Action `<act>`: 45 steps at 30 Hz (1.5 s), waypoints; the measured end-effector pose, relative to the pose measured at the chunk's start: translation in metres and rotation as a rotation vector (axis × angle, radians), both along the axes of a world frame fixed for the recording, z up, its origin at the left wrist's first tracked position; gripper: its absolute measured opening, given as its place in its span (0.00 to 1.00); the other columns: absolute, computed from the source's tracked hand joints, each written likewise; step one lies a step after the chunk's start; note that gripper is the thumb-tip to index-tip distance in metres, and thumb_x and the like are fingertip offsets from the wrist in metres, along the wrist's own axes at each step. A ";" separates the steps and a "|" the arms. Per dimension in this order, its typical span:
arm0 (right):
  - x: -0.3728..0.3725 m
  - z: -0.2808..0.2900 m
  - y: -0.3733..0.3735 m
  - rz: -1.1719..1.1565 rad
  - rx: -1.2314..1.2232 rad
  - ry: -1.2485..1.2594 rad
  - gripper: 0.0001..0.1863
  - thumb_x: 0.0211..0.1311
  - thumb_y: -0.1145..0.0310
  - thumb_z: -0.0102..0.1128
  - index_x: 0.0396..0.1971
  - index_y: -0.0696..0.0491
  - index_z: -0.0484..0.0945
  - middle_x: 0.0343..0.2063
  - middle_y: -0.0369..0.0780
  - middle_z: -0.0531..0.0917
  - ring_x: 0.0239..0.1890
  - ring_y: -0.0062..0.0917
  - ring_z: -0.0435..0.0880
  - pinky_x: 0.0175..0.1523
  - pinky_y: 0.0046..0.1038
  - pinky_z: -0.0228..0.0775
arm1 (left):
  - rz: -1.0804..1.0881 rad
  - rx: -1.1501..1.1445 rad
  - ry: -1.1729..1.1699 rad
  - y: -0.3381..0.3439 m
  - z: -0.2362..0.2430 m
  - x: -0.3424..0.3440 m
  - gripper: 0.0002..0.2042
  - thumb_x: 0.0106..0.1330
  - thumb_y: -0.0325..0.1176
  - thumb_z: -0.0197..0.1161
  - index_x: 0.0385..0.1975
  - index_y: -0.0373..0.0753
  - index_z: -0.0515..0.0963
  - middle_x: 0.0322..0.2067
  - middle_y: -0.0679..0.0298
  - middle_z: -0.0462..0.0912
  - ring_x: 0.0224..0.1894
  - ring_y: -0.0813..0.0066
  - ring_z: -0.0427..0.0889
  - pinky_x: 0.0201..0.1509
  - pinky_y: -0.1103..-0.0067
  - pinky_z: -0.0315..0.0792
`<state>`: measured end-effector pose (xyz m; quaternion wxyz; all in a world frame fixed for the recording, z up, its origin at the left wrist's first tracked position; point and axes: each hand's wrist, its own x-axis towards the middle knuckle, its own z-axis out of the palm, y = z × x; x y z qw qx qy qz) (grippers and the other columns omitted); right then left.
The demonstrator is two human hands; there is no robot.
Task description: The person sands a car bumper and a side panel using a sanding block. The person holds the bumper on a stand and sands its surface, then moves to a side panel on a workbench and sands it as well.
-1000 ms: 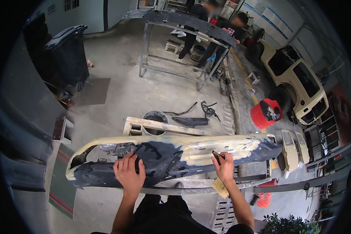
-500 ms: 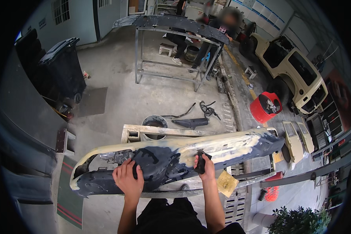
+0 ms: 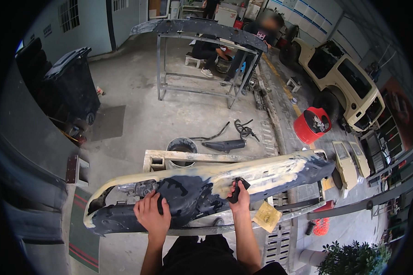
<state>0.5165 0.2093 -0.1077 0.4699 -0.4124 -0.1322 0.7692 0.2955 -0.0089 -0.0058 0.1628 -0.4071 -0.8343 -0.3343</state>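
A long car bumper (image 3: 188,183), dark grey with cream filler along its top and right half, lies across a frame in front of me. My right hand (image 3: 241,197) is closed round a black sanding block (image 3: 236,191) at the lower edge of the filler. My left hand (image 3: 152,211) rests on the dark left part of the bumper, fingers curled. A black rounded piece (image 3: 160,205) shows between its thumb and fingers, mostly hidden. Right of my right forearm, a yellowish square sheet (image 3: 267,216) lies by the frame's near rail.
The pale frame (image 3: 206,156) holds the bumper, with a bucket (image 3: 182,149) behind it. Dark parts (image 3: 224,145) lie on the floor. Farther off stand another bumper (image 3: 202,27) on a metal rack, a red tub (image 3: 312,125), a black bin (image 3: 73,85), a beige vehicle body (image 3: 344,82) and people.
My right hand and the sanding block have shifted very slightly over the filler edge. My left hand has moved slightly down and right. In the background, a seated person's arm now reaches toward a bucket.
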 end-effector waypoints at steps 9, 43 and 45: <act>0.009 -0.004 0.006 0.033 -0.083 0.185 0.11 0.76 0.61 0.55 0.43 0.54 0.75 0.32 0.35 0.80 0.26 0.21 0.74 0.27 0.26 0.66 | 0.011 -0.010 0.010 0.000 0.000 0.001 0.10 0.63 0.35 0.63 0.41 0.39 0.82 0.48 0.63 0.85 0.49 0.63 0.80 0.63 0.65 0.63; -0.002 0.007 0.003 -0.055 -0.091 0.202 0.14 0.78 0.58 0.51 0.41 0.54 0.75 0.27 0.33 0.77 0.24 0.19 0.73 0.27 0.25 0.65 | 0.001 -0.046 0.018 -0.002 0.003 0.000 0.10 0.64 0.35 0.62 0.41 0.39 0.82 0.48 0.63 0.84 0.50 0.60 0.79 0.62 0.65 0.63; -0.012 -0.003 -0.006 -0.150 -0.069 0.200 0.13 0.78 0.58 0.50 0.42 0.54 0.75 0.29 0.34 0.78 0.25 0.20 0.73 0.27 0.25 0.65 | -0.003 -0.046 0.017 0.001 0.002 0.002 0.10 0.64 0.35 0.62 0.41 0.39 0.82 0.48 0.63 0.84 0.50 0.60 0.79 0.62 0.65 0.63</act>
